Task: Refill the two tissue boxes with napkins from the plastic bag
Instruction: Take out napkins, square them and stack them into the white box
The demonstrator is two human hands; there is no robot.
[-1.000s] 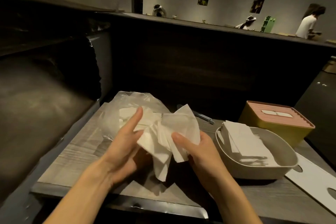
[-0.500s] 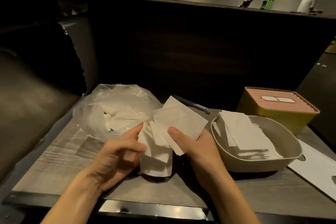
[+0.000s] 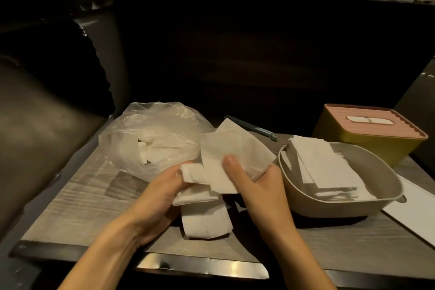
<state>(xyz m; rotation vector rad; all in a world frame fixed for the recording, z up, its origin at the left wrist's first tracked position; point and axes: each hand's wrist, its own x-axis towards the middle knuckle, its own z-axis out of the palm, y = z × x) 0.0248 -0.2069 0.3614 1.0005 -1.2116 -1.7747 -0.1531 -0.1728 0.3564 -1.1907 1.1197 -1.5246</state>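
Note:
Both my hands hold a loose bunch of white napkins (image 3: 221, 162) just above the table's middle. My left hand (image 3: 162, 193) grips the lower napkins from the left; my right hand (image 3: 256, 183) pinches the upper ones, thumb on top. A clear plastic bag (image 3: 150, 141) with more napkins lies behind my left hand. To the right stands an open beige tissue box (image 3: 303, 202) with a stack of napkins (image 3: 327, 167) inside. Behind it is a yellow tissue box (image 3: 367, 139) shut with a pink slotted lid.
A white lid with cut-out holes (image 3: 419, 212) lies at the table's right edge. A pen (image 3: 251, 128) lies behind the napkins. The grey wooden table (image 3: 77, 205) ends near me in a metal edge. A dark sofa (image 3: 37, 110) flanks the left; a dark partition rises behind.
My left hand's fingers went from straight to curled round the lower napkins. The bunch has sunk toward the table, and the view has tilted down.

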